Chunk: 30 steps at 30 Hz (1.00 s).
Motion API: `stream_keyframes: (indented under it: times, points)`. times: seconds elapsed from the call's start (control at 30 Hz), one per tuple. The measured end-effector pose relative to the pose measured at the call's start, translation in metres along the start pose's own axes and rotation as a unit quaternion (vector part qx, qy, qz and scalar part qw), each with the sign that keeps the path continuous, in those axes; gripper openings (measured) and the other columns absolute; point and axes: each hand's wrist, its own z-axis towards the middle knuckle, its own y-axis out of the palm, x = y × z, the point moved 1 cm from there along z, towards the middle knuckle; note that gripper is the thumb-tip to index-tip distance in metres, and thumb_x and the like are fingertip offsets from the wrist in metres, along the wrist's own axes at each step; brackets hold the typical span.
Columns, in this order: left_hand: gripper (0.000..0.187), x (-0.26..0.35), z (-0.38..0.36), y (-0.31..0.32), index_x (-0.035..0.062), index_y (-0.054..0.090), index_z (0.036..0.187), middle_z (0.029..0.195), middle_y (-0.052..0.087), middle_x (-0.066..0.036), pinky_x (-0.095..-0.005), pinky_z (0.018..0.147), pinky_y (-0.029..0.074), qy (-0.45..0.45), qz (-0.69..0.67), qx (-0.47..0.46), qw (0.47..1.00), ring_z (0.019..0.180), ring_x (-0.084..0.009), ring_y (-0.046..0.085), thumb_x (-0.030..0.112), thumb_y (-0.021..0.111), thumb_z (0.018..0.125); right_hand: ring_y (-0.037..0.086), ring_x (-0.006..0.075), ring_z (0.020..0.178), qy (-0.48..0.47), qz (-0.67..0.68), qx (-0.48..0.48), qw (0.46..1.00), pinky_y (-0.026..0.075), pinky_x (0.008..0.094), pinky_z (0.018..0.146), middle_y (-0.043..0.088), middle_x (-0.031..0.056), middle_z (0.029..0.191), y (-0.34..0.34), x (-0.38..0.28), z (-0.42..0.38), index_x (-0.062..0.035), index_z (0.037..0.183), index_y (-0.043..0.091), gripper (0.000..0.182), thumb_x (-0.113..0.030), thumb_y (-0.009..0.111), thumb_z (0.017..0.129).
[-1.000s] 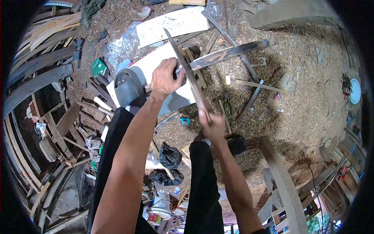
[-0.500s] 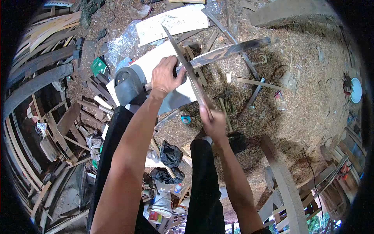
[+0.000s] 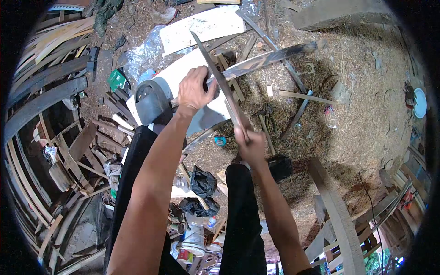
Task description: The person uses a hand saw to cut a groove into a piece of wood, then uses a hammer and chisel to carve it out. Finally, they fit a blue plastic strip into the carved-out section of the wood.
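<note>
A hand saw (image 3: 224, 87) lies slantwise across a dark, streaked wooden piece (image 3: 270, 58). My right hand (image 3: 250, 144) is closed round the saw's near end and is slightly blurred. Beside the blade, my left hand (image 3: 195, 88) presses and grips the wooden piece, whose long end sticks out to the right. Under that hand is a white board (image 3: 181, 68). A dark shoe (image 3: 151, 103) rests on the board, left of my left hand.
A blue tape measure (image 3: 220, 140) and pliers (image 3: 270, 120) lie on sawdust-covered ground. Timber is stacked at the left. Black plastic bags (image 3: 203, 181) and a white bucket (image 3: 192, 242) are near my legs. A thick beam (image 3: 339, 215) stands at the lower right.
My right hand has moved very slightly, down and left, with the saw. My left hand stays on the wooden piece. The view has shifted a little.
</note>
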Motion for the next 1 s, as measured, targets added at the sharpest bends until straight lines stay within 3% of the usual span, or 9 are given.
stream_keyframes:
  times: [0.07, 0.13, 0.4, 0.6, 0.63, 0.67, 0.73, 0.8, 1.0]
  points:
    - [0.032, 0.001, -0.001, -0.001, 0.0038, 0.057, 0.102, 0.091, 0.06, -0.016, -0.0448, 0.077, 0.048, -0.008, 0.016, -0.017, 1.0, 0.089, -0.0366, 0.058, 0.023, 0.064, 0.077, 0.05, 0.0269, 0.039, 0.015, 0.045, 0.0, 0.999, 0.04, 0.0372, 0.044, 0.049, 0.0157, 0.049, 0.006, -0.017, 0.031, 0.001, 0.061, 0.059, 0.043, -0.03, 0.065, 0.09]
    - [0.028, 0.001, 0.0, 0.0, 0.0042, 0.054, 0.085, 0.078, 0.058, -0.013, -0.0426, 0.068, 0.048, 0.047, 0.006, 0.05, 0.998, 0.079, -0.0331, 0.057, 0.03, 0.065, 0.081, 0.051, 0.0267, 0.04, -0.008, 0.018, -0.002, 1.0, 0.04, 0.0371, 0.044, 0.05, 0.0153, 0.05, 0.002, -0.015, 0.022, 0.0008, 0.061, 0.059, 0.042, -0.028, 0.066, 0.09]
    - [0.029, 0.002, 0.001, 0.0, 0.0042, 0.053, 0.084, 0.079, 0.058, -0.012, -0.0431, 0.068, 0.048, 0.026, 0.032, 0.03, 0.999, 0.079, -0.0335, 0.057, 0.03, 0.065, 0.081, 0.055, 0.0262, 0.041, -0.022, -0.04, 0.008, 0.999, 0.042, 0.0367, 0.044, 0.052, 0.0138, 0.049, -0.037, 0.025, -0.062, -0.0028, 0.059, 0.061, 0.037, -0.025, 0.068, 0.087]
    - [0.029, -0.001, -0.001, 0.001, 0.0045, 0.053, 0.085, 0.079, 0.057, -0.013, -0.0434, 0.069, 0.048, 0.041, 0.026, 0.036, 0.998, 0.079, -0.0336, 0.057, 0.03, 0.065, 0.08, 0.053, 0.0214, 0.039, 0.02, 0.024, -0.009, 0.999, 0.041, 0.0368, 0.044, 0.049, 0.0145, 0.047, 0.006, -0.005, 0.028, 0.0017, 0.063, 0.062, 0.042, -0.031, 0.067, 0.089]
    - [0.029, -0.002, -0.002, 0.001, 0.0045, 0.053, 0.085, 0.079, 0.057, -0.013, -0.0435, 0.069, 0.048, 0.043, 0.026, 0.038, 0.998, 0.08, -0.0336, 0.057, 0.031, 0.065, 0.081, 0.038, 0.0102, 0.043, -0.023, 0.041, 0.015, 0.999, 0.031, 0.0328, 0.043, 0.038, 0.0038, 0.046, 0.008, -0.006, 0.024, 0.0014, 0.057, 0.052, 0.046, -0.026, 0.064, 0.092]
    - [0.029, -0.001, -0.001, 0.002, 0.0046, 0.053, 0.085, 0.079, 0.057, -0.013, -0.0435, 0.069, 0.048, 0.045, 0.024, 0.046, 0.998, 0.08, -0.0337, 0.057, 0.031, 0.064, 0.081, 0.038, 0.0102, 0.043, -0.024, 0.04, 0.016, 0.999, 0.031, 0.0328, 0.043, 0.038, 0.0038, 0.046, 0.005, -0.003, 0.018, 0.0014, 0.057, 0.052, 0.046, -0.026, 0.064, 0.092]
    - [0.03, 0.001, 0.0, 0.002, 0.0045, 0.053, 0.085, 0.079, 0.057, -0.013, -0.0434, 0.069, 0.048, 0.041, 0.023, 0.044, 0.998, 0.08, -0.0338, 0.057, 0.032, 0.064, 0.082, 0.041, 0.0106, 0.044, 0.004, 0.058, 0.013, 0.998, 0.032, 0.0335, 0.044, 0.042, 0.0065, 0.047, -0.008, 0.009, -0.015, 0.0021, 0.059, 0.053, 0.044, -0.026, 0.065, 0.091]
    - [0.03, 0.001, 0.001, 0.001, 0.0044, 0.053, 0.085, 0.079, 0.057, -0.013, -0.0432, 0.069, 0.048, 0.034, 0.026, 0.045, 0.998, 0.079, -0.0339, 0.057, 0.033, 0.063, 0.083, 0.054, 0.0297, 0.042, -0.029, 0.005, 0.023, 0.999, 0.042, 0.0373, 0.045, 0.05, 0.015, 0.048, -0.019, 0.037, -0.048, 0.0005, 0.062, 0.061, 0.035, -0.024, 0.069, 0.086]
    - [0.03, 0.002, 0.0, 0.0, 0.0051, 0.053, 0.084, 0.078, 0.057, -0.012, -0.0434, 0.068, 0.048, 0.031, 0.04, 0.037, 0.998, 0.078, -0.0338, 0.056, 0.033, 0.063, 0.081, 0.052, 0.0284, 0.04, -0.004, -0.015, 0.022, 1.0, 0.041, 0.0371, 0.045, 0.048, 0.0141, 0.047, -0.01, 0.019, -0.02, -0.0009, 0.06, 0.061, 0.036, -0.024, 0.068, 0.087]
